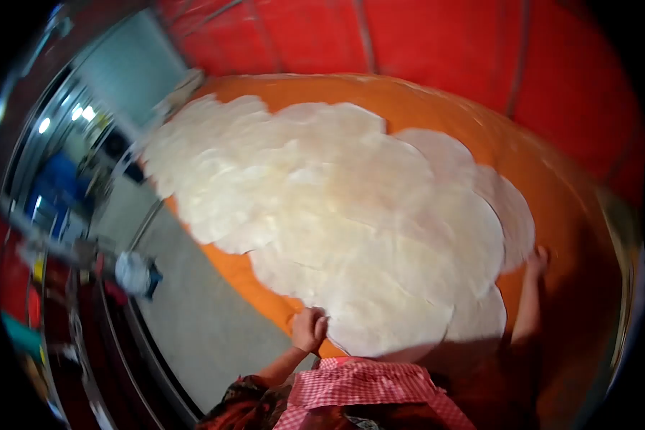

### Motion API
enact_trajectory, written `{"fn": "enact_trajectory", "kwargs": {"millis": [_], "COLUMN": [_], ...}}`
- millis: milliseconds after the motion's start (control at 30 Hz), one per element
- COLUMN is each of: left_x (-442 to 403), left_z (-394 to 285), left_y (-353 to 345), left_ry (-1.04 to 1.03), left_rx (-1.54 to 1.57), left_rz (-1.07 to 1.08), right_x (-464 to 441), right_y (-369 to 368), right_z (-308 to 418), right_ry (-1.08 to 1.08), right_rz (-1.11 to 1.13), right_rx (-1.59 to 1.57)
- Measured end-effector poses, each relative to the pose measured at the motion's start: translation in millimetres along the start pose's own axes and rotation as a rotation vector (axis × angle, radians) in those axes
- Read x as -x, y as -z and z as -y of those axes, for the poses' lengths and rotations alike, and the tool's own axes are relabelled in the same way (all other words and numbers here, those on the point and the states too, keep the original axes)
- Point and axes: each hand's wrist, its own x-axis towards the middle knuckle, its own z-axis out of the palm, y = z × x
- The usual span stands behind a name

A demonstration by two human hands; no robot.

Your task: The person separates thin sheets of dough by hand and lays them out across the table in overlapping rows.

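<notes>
Many thin, round, pale dough sheets (380,215) lie overlapping across an orange cloth (573,215). At their near edge, my left hand (309,329) is closed, its fingers curled against the rim of a sheet; the fingertips are partly hidden. My right hand (539,259) is at the right, beside the edge of the outermost round sheet. Its fingers are small and blurred, so whether they pinch that edge cannot be made out. The sheets lie flat, in a broad layer stretching to the far left.
A red padded wall or curtain (437,43) runs behind the orange surface. To the left is a grey floor (193,315), with an open doorway and lit room beyond. A rack with metal rails (86,344) stands at the lower left. A pink checked apron (362,383) covers my front.
</notes>
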Motion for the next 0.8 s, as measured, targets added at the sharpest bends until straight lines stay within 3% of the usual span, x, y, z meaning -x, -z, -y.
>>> {"fn": "enact_trajectory", "kwargs": {"millis": [33,67,133,233,300,400,467,533,600,667,733,800], "left_x": [0.4,1.2,5.7,10.4,9.5,9.5,12.6,15.9,17.1,18.1,23.1,30.0], "left_z": [1.3,1.8,11.5,15.1,12.7,9.1,14.7,17.3,19.4,24.8,36.1,52.8], "left_y": [2.8,4.7,3.1,4.3,10.6,17.1,16.6,19.1,20.0,21.6,22.5,23.4], "left_ry": [0.007,0.005,0.003,0.014,-0.016,-0.119,-0.159,-0.178,-0.180,-0.192,-0.178,-0.189], "left_rx": [-0.009,-0.009,-0.005,0.007,0.026,0.008,0.024,0.051,0.095,0.141,0.287,0.492], "left_rz": [-0.007,0.003,-0.014,0.037,0.020,-0.054,-0.070,-0.061,-0.097,-0.127,-0.077,-0.093], "right_x": [22.2,44.9,102.4,175.5,220.8,284.3,320.0,353.9,406.8,454.1,497.4,538.1], "right_y": [13.7,28.5,70.9,122.6,144.6,120.3,90.9,64.5,45.7,16.6,-2.7,-13.4], "right_z": [13.9,24.5,56.1,76.0,93.0,141.0,227.3,292.0,404.8,430.4,445.3,437.6], "right_ry": [-0.252,-0.162,-0.189,-0.379,-0.315,0.161,0.226,0.230,0.380,0.493,0.886,1.044], "right_rz": [0.084,0.017,0.005,-0.128,-0.015,0.067,0.273,0.536,0.795,1.002,1.109,1.153], "right_rx": [-0.498,-0.345,-0.280,-0.285,-0.179,-0.139,-0.162,0.028,0.207,0.134,0.138,0.143]}}
